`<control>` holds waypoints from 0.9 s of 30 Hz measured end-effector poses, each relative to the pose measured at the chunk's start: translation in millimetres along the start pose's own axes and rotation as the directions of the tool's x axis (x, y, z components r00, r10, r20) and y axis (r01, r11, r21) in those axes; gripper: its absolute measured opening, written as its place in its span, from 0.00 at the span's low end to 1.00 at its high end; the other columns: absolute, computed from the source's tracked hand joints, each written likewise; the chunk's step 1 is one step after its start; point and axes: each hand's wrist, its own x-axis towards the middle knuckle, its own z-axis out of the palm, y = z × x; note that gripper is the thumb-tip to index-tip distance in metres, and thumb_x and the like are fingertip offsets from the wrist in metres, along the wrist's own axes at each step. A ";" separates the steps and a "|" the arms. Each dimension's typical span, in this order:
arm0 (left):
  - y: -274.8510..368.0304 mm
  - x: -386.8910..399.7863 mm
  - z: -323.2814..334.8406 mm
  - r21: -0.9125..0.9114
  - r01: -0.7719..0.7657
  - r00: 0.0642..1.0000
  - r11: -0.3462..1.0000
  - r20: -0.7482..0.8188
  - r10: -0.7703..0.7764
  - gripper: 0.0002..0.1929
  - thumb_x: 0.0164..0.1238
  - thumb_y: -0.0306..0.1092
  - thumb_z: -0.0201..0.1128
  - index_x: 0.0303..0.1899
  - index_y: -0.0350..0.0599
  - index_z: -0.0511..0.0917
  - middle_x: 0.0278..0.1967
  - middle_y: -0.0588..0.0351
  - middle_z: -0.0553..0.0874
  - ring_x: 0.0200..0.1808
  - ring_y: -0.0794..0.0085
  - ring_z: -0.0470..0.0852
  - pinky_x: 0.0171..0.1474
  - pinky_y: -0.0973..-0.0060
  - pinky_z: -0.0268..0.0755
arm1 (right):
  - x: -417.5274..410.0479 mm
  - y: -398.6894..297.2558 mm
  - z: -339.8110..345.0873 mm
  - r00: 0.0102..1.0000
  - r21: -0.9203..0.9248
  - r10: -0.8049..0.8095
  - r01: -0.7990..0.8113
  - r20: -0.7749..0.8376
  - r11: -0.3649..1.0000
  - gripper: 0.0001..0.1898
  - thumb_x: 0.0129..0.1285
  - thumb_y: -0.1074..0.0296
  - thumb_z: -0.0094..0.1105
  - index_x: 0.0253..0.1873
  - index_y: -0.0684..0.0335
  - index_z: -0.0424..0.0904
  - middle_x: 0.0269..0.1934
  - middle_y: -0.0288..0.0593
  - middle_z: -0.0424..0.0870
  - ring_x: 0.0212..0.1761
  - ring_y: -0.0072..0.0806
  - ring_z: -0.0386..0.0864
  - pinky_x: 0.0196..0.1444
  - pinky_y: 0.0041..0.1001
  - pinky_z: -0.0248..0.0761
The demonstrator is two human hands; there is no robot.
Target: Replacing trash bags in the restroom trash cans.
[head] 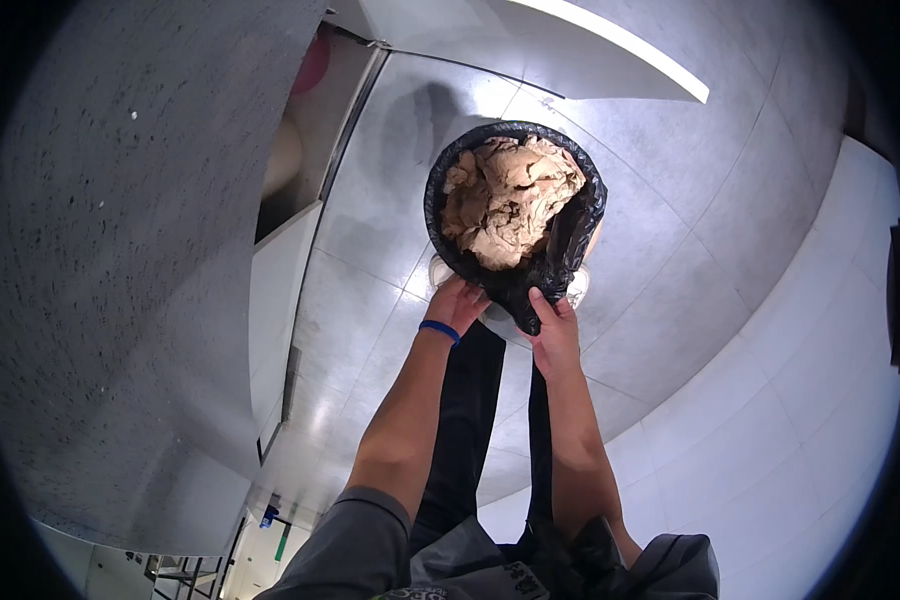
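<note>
A round bin lined with a black plastic bag is held up in front of my legs. Crumpled brown paper fills most of its mouth. The bag's edge is folded over the rim, with a loose, gathered part at the near right side. My right hand pinches that loose part, thumb on top. At the near left of the rim, my left hand grips the bag's edge, with some fingertips hidden beneath it. A blue band circles my left wrist.
A speckled grey countertop runs along the left. Below it is an open cabinet, its white door swung out beyond the bin. Pale floor tiles lie underfoot; a white tiled wall rises at right.
</note>
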 end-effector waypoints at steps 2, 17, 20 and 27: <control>-7.9 4.9 5.5 0.045 -0.048 0.999 0.998 -0.018 0.049 0.08 0.74 0.33 0.57 0.50 0.46 0.77 0.43 0.57 0.84 0.41 0.68 0.82 0.55 0.58 0.79 | 3.5 -1.0 -7.8 1.000 0.015 -0.017 0.018 -0.012 1.000 0.11 0.70 0.64 0.62 0.54 0.55 0.76 0.47 0.36 0.85 0.46 0.28 0.84 0.46 0.41 0.78; -24.7 -25.6 22.8 0.061 0.085 0.979 0.995 -0.190 -0.072 0.11 0.72 0.34 0.60 0.50 0.40 0.75 0.45 0.52 0.84 0.44 0.63 0.85 0.49 0.63 0.82 | -28.4 -8.5 10.4 0.986 -0.022 0.167 -0.166 0.030 0.986 0.06 0.71 0.70 0.57 0.50 0.59 0.75 0.40 0.43 0.87 0.34 0.33 0.87 0.36 0.36 0.84; -11.6 -13.0 -5.5 0.242 0.035 0.941 0.970 -0.335 0.049 0.10 0.69 0.30 0.61 0.48 0.39 0.77 0.42 0.50 0.85 0.40 0.62 0.86 0.43 0.66 0.84 | -28.6 3.7 15.1 0.982 -0.039 0.175 -0.172 0.076 0.984 0.07 0.70 0.71 0.58 0.50 0.59 0.75 0.41 0.42 0.87 0.35 0.33 0.87 0.35 0.37 0.83; -8.8 -72.5 19.3 -0.067 -0.445 0.846 0.893 -0.358 0.394 0.11 0.64 0.23 0.60 0.47 0.44 0.78 0.41 0.53 0.84 0.40 0.67 0.84 0.43 0.68 0.81 | 2.4 -3.3 -23.8 0.998 0.362 -0.015 0.036 -0.062 0.932 0.09 0.71 0.66 0.54 0.53 0.56 0.75 0.49 0.39 0.83 0.49 0.34 0.82 0.58 0.46 0.73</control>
